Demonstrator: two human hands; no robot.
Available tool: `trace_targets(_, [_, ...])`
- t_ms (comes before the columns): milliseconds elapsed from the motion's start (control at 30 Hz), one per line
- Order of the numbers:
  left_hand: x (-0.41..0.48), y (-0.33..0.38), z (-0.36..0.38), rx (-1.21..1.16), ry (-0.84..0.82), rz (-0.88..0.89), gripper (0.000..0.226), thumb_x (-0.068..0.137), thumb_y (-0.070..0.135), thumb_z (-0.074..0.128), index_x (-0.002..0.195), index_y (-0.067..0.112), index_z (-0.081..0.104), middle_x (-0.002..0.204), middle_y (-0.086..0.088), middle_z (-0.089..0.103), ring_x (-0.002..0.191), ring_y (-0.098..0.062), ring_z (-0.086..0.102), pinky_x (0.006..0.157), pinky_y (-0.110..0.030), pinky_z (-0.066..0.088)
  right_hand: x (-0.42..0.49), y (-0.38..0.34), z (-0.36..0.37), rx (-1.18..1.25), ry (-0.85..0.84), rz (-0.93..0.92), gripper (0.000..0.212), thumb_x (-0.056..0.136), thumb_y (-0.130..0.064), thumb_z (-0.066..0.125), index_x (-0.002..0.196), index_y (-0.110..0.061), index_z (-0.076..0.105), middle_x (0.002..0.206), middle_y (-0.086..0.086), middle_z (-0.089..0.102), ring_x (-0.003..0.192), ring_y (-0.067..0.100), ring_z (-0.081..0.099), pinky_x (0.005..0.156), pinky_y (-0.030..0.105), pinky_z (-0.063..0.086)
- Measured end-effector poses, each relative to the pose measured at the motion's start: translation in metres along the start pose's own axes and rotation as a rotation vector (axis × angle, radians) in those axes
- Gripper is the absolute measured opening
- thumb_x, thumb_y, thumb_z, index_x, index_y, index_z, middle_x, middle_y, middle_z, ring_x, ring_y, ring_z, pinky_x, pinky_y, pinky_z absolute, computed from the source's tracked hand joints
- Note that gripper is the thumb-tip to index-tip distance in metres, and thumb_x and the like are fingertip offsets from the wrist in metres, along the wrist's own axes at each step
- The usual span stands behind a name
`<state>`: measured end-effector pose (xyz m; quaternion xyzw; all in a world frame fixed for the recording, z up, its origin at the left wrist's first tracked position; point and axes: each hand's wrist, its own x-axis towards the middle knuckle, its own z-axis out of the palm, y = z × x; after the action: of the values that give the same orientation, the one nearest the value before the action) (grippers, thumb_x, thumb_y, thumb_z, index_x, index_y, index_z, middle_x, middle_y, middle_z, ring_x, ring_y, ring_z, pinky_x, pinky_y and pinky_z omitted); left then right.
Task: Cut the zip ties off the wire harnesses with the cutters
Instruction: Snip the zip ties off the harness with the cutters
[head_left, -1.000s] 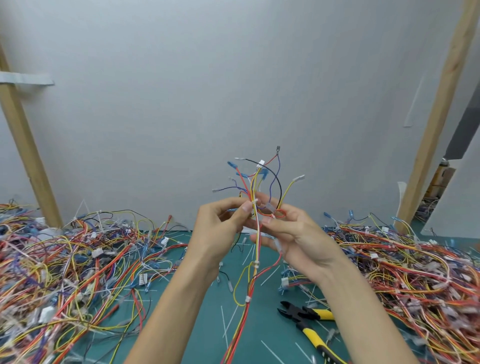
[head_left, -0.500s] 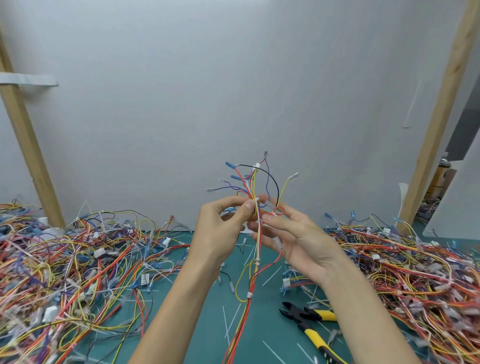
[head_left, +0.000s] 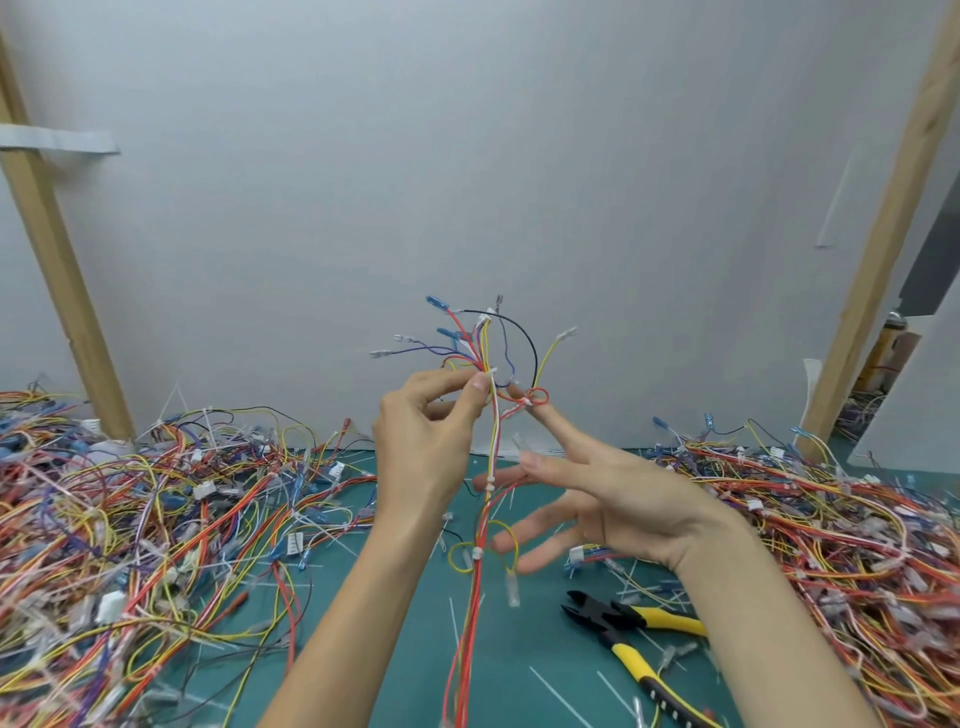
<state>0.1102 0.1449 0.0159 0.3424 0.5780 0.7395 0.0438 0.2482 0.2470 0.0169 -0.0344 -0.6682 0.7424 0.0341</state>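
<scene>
Lying on mat (head_left: 524, 639) below-right of the pinch: cutters (head_left: 613, 618), untouched. Right hand (head_left: 623, 499) fingers spread, index tip at a red loop (head_left: 540, 389) just beside the pinch. Left hand (head_left: 426, 447) pinches wire harness (head_left: 492, 441) thumb-to-index; zip ties (head_left: 477, 552) on the bundle hanging below.

From my end, the wire harness (head_left: 492, 441) shows glossy plastic insulation and small bare-metal terminals. Its zip ties (head_left: 477, 552) are smooth white plastic. The cutters (head_left: 608, 621) have a matt black metal head and shiny yellow-and-black plastic grips. The desk (head_left: 524, 644) mat looks matt green, and the posts (head_left: 54, 260) are raw wood.
</scene>
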Motion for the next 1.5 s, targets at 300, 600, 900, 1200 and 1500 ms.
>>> trace_targets(300, [0.0, 0.001, -0.001, 0.023, 0.056, 0.028, 0.009, 0.088, 0.025, 0.07, 0.084, 0.032, 0.075, 0.095, 0.01, 0.072, 0.067, 0.002, 0.067, 0.061, -0.011, 0.046, 0.01, 0.002, 0.006, -0.147, 0.071, -0.111, 0.05, 0.097, -0.031, 0.058, 0.138, -0.051, 0.037, 0.115, 0.017, 0.07, 0.046, 0.014, 0.056, 0.05, 0.02, 0.046])
trace_targets(600, [-0.002, -0.001, 0.0, 0.065, 0.005, -0.119, 0.016, 0.091, 0.048, 0.06, 0.083, 0.043, 0.072, 0.06, 0.01, 0.069, 0.053, -0.006, 0.06, 0.065, -0.028, 0.046, 0.012, 0.002, 0.008, -0.106, 0.1, -0.209, 0.059, 0.096, -0.008, 0.056, 0.138, -0.047, 0.041, 0.101, 0.014, 0.071, 0.041, 0.01, 0.039, 0.045, 0.018, 0.036])
trace_targets(900, [0.007, 0.013, -0.015, 0.091, -0.379, -0.217, 0.042, 0.102, 0.044, 0.038, 0.109, 0.019, 0.069, 0.101, -0.001, 0.075, 0.075, -0.014, 0.072, 0.066, -0.03, 0.06, 0.014, 0.0, 0.012, 0.038, 0.189, -0.235, 0.043, 0.097, -0.026, 0.053, 0.138, -0.036, 0.045, 0.077, 0.007, 0.059, 0.039, 0.008, 0.031, 0.056, 0.031, 0.013])
trace_targets(1200, [0.009, 0.022, -0.076, 0.347, -1.028, -0.508, 0.037, 0.098, 0.039, 0.045, 0.125, 0.021, 0.06, 0.111, -0.005, 0.073, 0.099, -0.027, 0.071, 0.078, -0.038, 0.06, 0.021, 0.01, -0.001, -0.064, 0.556, -0.28, 0.052, 0.097, -0.006, 0.056, 0.133, -0.042, 0.044, 0.073, 0.001, 0.067, 0.046, 0.01, 0.041, 0.044, 0.017, 0.033])
trace_targets(1500, [0.004, -0.019, -0.068, 0.426, -1.214, -0.555, 0.044, 0.092, 0.019, 0.065, 0.133, 0.026, 0.051, 0.12, -0.003, 0.065, 0.109, -0.018, 0.066, 0.085, -0.049, 0.058, 0.025, 0.015, -0.009, -0.041, 0.779, -0.359, 0.054, 0.098, 0.0, 0.049, 0.135, -0.037, 0.034, 0.082, 0.009, 0.067, 0.05, 0.013, 0.052, 0.042, 0.018, 0.034])
